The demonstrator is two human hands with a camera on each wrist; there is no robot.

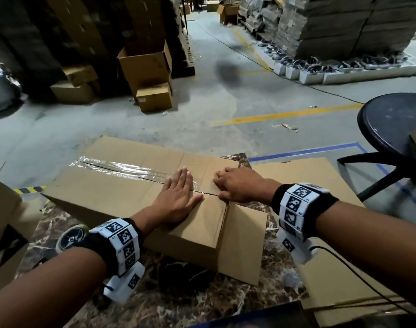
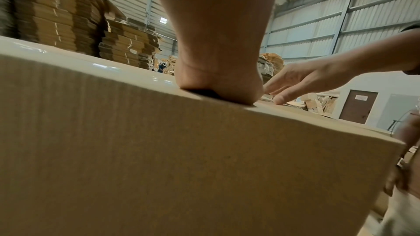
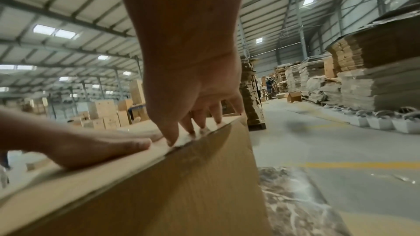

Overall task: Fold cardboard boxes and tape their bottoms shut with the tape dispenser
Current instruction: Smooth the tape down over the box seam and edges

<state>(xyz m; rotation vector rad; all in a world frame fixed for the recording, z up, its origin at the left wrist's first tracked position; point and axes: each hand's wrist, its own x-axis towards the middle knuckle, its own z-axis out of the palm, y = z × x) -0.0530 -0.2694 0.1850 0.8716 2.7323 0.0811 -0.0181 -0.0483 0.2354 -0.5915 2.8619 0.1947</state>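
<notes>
The fingers point(image 1: 183, 176) of the left hand point(image 1: 178, 197) lie straight and together, palm flat on the upturned bottom of a cardboard box point(image 1: 103, 185), covering the near end of a strip of clear tape point(image 1: 121, 167) laid along the centre seam. Just beside it, the right hand point(image 1: 237, 185) bends its fingertips point(image 3: 170, 141) down onto the same seam at the box's right edge, pressing the tape where it turns over the side; they grip nothing that can be seen. The two hands sit close together without touching.

The box lies with its long axis running left to right across the head view, its far-left end angled slightly away, and the taped seam follows that axis. One side flap hangs open below the right hand, toward the person. The box rests on a marble-patterned surface point(image 1: 202, 311), with flat cardboard sheets point(image 1: 344, 280) beside it at the right. A dark roll-shaped object point(image 1: 71, 237) by the left wrist is partly hidden and cannot be identified.

No print or brand is readable on the box. Both wrists carry bands with black-and-white square markers point(image 1: 297, 200). A black round stool point(image 1: 391, 121) stands at the right; open cartons point(image 1: 147, 67) and yellow floor lines point(image 1: 285, 114) lie beyond.
</notes>
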